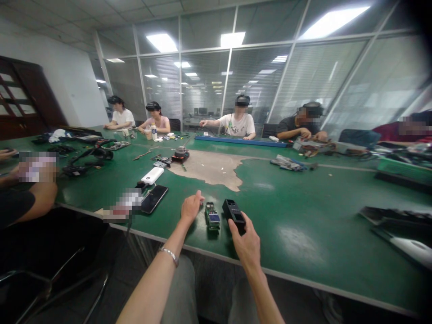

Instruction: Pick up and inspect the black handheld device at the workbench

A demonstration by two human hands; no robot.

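My right hand holds a black plastic housing with rectangular openings, tilted at the table's near edge. The thumb lies on its left side and the fingers on its right. Just left of the housing, a green circuit board with a small bluish screen lies on the table, untouched. Beside the board on its left, my left hand rests near the tabletop with its fingers curled loosely together. I see nothing in it. A metal bracelet is on the left wrist.
The green table has a torn, bare brown patch. To the left lie a dark phone and a white power bank. Dark panels lie at right. Several people sit around the table among parts; one co-worker's arm is close at left.
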